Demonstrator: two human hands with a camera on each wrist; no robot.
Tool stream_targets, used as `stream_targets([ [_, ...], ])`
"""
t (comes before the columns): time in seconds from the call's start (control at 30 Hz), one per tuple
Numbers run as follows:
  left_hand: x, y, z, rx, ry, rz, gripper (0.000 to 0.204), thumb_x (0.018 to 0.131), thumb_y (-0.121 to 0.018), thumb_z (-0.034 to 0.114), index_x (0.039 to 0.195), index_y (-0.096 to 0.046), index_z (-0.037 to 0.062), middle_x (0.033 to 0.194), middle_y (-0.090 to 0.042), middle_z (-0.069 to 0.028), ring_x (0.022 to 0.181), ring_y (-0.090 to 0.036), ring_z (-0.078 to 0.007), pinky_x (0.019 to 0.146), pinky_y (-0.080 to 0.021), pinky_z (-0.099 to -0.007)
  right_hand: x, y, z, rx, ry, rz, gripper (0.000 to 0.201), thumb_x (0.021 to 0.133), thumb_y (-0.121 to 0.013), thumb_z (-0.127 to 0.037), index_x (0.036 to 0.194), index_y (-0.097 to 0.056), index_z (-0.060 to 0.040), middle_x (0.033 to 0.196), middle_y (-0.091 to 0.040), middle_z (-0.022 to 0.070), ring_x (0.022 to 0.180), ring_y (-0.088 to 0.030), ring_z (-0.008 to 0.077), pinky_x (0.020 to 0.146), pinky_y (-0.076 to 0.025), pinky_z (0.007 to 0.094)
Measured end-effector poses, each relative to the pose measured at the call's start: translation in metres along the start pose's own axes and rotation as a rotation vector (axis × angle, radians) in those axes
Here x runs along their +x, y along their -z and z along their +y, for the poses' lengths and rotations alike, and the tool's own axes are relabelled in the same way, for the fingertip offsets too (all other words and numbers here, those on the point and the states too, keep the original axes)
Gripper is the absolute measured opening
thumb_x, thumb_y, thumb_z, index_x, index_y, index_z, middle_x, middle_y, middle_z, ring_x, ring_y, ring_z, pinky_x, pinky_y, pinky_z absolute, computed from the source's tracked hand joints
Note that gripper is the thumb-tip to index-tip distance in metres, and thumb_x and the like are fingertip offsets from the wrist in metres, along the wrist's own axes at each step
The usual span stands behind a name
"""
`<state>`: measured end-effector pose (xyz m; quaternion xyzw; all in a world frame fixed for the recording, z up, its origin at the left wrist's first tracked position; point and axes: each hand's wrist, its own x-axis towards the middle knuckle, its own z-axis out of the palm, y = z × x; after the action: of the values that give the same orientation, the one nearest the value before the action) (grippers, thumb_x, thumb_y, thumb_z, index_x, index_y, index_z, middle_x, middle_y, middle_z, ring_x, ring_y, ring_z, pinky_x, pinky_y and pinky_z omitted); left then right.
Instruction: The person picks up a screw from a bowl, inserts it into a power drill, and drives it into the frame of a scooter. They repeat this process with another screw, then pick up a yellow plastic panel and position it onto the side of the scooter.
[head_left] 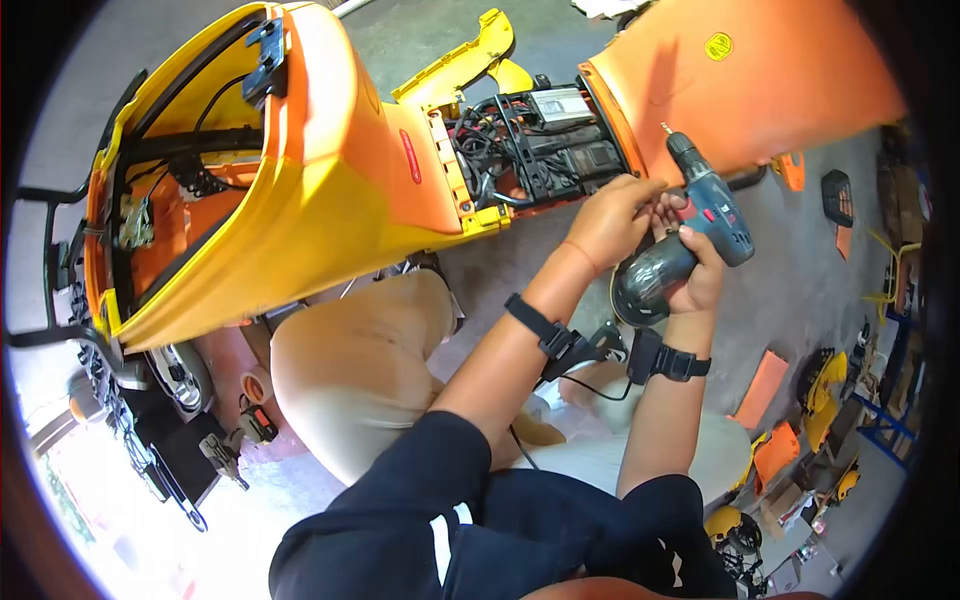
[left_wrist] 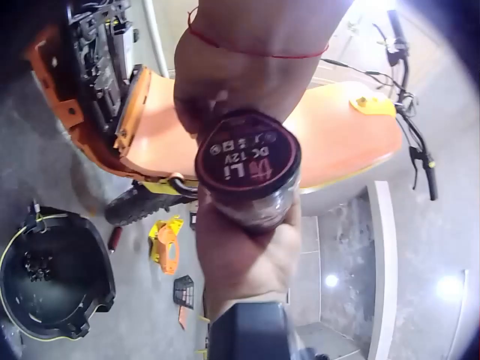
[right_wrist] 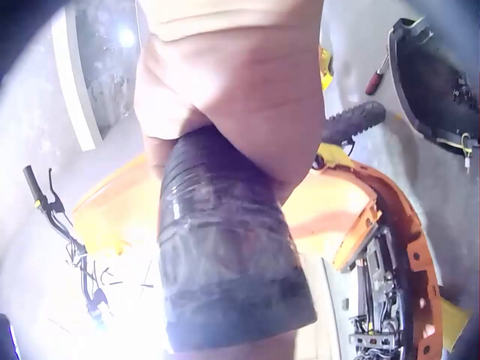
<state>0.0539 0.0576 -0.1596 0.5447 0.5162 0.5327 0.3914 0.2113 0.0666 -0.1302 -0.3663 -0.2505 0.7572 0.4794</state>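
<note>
My right hand (head_left: 698, 270) grips a dark blue cordless drill (head_left: 712, 205) by its handle, the bit in its chuck pointing up and away. The wide dark battery base (head_left: 650, 278) hangs below the grip. Its end face, lettered "DC 12V" and "Li", shows in the left wrist view. My left hand (head_left: 612, 218), with a thin red string at the wrist, is bent in close beside the drill, fingertips right by the right fingers. I cannot tell whether it pinches anything. In the right wrist view the right hand (right_wrist: 232, 97) is wrapped above the battery base.
A yellow and orange vehicle body (head_left: 350, 180) lies ahead, its opened compartment (head_left: 545, 140) full of wires and black parts. An orange panel (head_left: 760, 70) adjoins it. A black plastic shell (left_wrist: 56, 277) and a red-handled tool (right_wrist: 375, 81) lie on the floor. Another drill (head_left: 225, 455) is lower left.
</note>
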Motion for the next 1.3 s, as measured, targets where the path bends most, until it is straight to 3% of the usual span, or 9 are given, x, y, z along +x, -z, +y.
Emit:
stream_targets([
  [0.3, 0.035, 0.047, -0.045, -0.297, 0.279, 0.158, 0.027, 0.093, -0.057, 0.01, 0.115, -0.06, -0.0046, 0.106, -0.063, -0.0169, 0.096, -0.065, -0.0254, 0.083, -0.052, -0.0328, 0.088, -0.055, 0.042, -0.089, -0.17, -0.046, 0.038, 0.083, -0.062, -0.01, 0.12, -0.061, 0.001, 0.116, -0.065, 0.0133, 0.105, -0.063, 0.0222, 0.096, -0.049, 0.0336],
  [0.4, 0.038, 0.073, -0.048, -0.614, 0.368, -0.068, 0.076, 0.094, -0.065, 0.018, 0.153, -0.021, -0.0035, 0.144, -0.047, -0.017, 0.13, -0.049, -0.0215, 0.104, -0.042, -0.0304, 0.113, -0.07, 0.046, -0.501, -0.084, -0.041, 0.034, 0.089, -0.066, -0.014, 0.12, -0.062, -0.001, 0.116, -0.065, 0.0085, 0.108, -0.061, 0.0189, 0.098, -0.046, 0.0336],
  [0.53, 0.042, 0.101, -0.035, -0.623, 0.325, -0.062, 0.117, 0.08, -0.082, 0.021, 0.156, 0.003, -0.0027, 0.158, -0.026, -0.0187, 0.142, -0.031, -0.0241, 0.114, -0.03, -0.0328, 0.125, -0.091, 0.043, -0.695, -0.119, -0.205, 0.059, 0.094, -0.064, -0.034, 0.141, -0.049, -0.0019, 0.14, -0.052, 0.0085, 0.125, -0.049, 0.0169, 0.107, -0.036, 0.0331],
  [0.63, 0.048, 0.112, -0.026, -0.77, 0.398, 0.097, 0.121, 0.075, -0.079, 0.005, 0.157, 0.009, 0.0047, 0.138, -0.05, -0.0142, 0.123, -0.053, -0.0214, 0.101, -0.046, -0.0325, 0.147, -0.076, 0.037, -0.628, -0.07, -0.583, 0.072, 0.096, -0.056, -0.043, 0.15, -0.036, 0.0008, 0.15, -0.041, 0.0093, 0.122, -0.047, 0.0147, 0.105, -0.036, 0.0321],
  [0.77, 0.047, 0.126, -0.037, -0.841, 0.336, 0.162, 0.111, 0.077, -0.071, 0.001, 0.159, 0.003, 0.0074, 0.129, -0.055, -0.0111, 0.116, -0.055, -0.0162, 0.097, -0.047, -0.0303, 0.184, -0.069, 0.027, -0.412, -0.067, -0.054, 0.044, 0.095, -0.053, -0.007, 0.137, -0.047, 0.0063, 0.129, -0.055, 0.0135, 0.101, -0.054, 0.0132, 0.085, -0.044, 0.0281],
  [0.9, 0.05, 0.119, -0.023, -0.376, 0.1, 0.206, 0.111, 0.073, -0.073, 0.004, 0.159, -0.004, 0.005, 0.13, -0.056, -0.0129, 0.118, -0.055, -0.0182, 0.101, -0.044, -0.0308, 0.208, -0.046, 0.053, -0.675, -0.203, -0.188, 0.042, 0.094, -0.058, -0.006, 0.133, -0.049, 0.0051, 0.123, -0.058, 0.015, 0.108, -0.062, 0.0224, 0.095, -0.05, 0.0316],
  [1.0, 0.052, 0.096, -0.008, -0.465, -0.032, 0.166, 0.115, 0.069, -0.075, 0.009, 0.159, -0.002, 0.0022, 0.129, -0.056, -0.0126, 0.117, -0.054, -0.0187, 0.104, -0.039, -0.0284, 0.231, -0.06, 0.092, -0.444, -0.31, -0.335, 0.036, 0.097, -0.064, -0.018, 0.126, -0.055, 0.0023, 0.104, -0.066, 0.0098, 0.087, -0.067, 0.0153, 0.078, -0.057, 0.0279],
  [1.13, 0.051, 0.089, 0.019, -0.678, 0.03, 0.035, 0.119, 0.068, -0.072, 0.01, 0.158, 0.006, 0.0022, 0.14, -0.045, -0.0209, 0.126, -0.049, -0.0248, 0.107, -0.037, -0.0299, 0.227, -0.116, 0.113, -0.898, -0.304, -0.378, 0.029, 0.096, -0.066, -0.02, 0.116, -0.064, 0.0013, 0.094, -0.068, 0.0029, 0.074, -0.059, 0.0071, 0.064, -0.048, 0.0213],
  [1.3, 0.047, 0.094, 0.022, -0.578, -0.043, -0.01, 0.122, 0.066, -0.074, 0.011, 0.157, 0.007, 0.0011, 0.15, -0.034, -0.0306, 0.134, -0.046, -0.0347, 0.111, -0.034, -0.0323, 0.237, -0.137, 0.145, -0.992, -0.226, -0.449, 0.026, 0.094, -0.067, -0.014, 0.113, -0.066, 0.0025, 0.096, -0.07, 0.0057, 0.08, -0.063, 0.0097, 0.069, -0.052, 0.0232],
])
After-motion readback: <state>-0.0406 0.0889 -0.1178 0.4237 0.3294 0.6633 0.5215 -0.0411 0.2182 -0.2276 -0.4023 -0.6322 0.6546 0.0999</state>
